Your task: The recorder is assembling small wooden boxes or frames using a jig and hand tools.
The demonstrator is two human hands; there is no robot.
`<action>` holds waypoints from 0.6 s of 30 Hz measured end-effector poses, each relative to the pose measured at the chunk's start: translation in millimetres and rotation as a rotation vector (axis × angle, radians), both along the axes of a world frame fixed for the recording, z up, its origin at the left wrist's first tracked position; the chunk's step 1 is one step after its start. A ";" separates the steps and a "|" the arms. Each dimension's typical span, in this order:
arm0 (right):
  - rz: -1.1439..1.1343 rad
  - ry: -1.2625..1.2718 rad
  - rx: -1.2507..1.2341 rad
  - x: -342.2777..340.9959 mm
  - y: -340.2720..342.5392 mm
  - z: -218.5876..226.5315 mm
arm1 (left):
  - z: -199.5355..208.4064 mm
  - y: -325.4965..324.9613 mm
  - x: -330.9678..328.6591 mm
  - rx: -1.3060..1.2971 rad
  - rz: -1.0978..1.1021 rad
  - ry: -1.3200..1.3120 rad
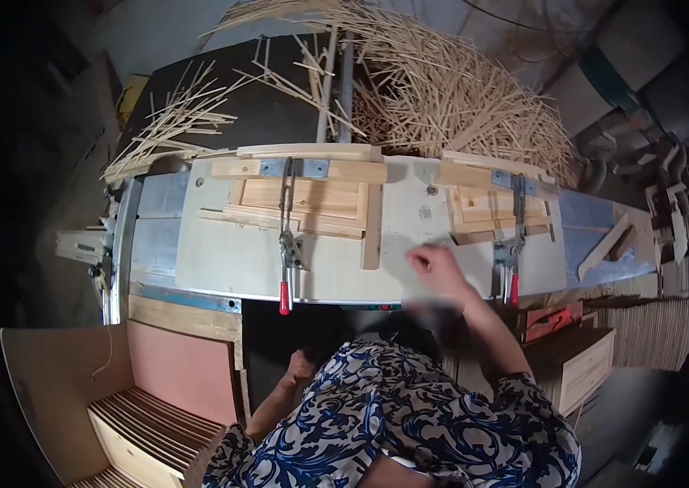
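Observation:
My right hand [435, 270] is over the front part of the pale work board [336, 276], between two toggle clamps. Its fingers are curled in; whatever they may hold is hidden. Low at my left side, below the bench edge, is my left hand [302, 366], closed and partly in shadow. The left clamp [286, 236] has a red handle and sits across a wooden panel [304, 198] with a pale wooden bar over it. Under the right clamp [517, 236], also red-handled, lies a smaller wooden panel [495, 203].
Thin wooden sticks [458, 89] form a big heap behind the bench, with more on the dark sheet [239, 89]. To my left stand stacked drawer-like boxes [137, 435] and a pink board [182, 370]. A wooden drawer box [576, 370] and stacked strips [653, 325] are on the right.

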State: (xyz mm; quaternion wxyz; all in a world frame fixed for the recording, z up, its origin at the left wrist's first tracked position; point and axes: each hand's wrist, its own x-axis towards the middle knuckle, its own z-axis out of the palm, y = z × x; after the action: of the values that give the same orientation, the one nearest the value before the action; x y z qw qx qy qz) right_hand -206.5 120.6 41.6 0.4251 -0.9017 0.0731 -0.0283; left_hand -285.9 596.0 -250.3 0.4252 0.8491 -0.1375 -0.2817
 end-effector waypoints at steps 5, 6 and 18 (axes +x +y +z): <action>0.069 -0.159 -0.085 122.1 -39.3 17.2 | 125.5 -41.6 22.3 0.153 0.723 -0.139; 0.070 -0.151 -0.139 152.4 -50.2 10.7 | 148.2 -45.7 28.3 0.062 0.885 -0.162; 0.161 0.241 0.019 380.2 -69.9 -139.8 | 297.1 -119.1 52.4 -0.047 1.141 -0.385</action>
State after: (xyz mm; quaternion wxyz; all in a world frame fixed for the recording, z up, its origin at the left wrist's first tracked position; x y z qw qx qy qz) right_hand 173.7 50.7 -98.3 0.4228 -0.8975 0.0510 0.1150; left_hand -233.5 476.9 46.8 0.4954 0.8150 0.2588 0.1528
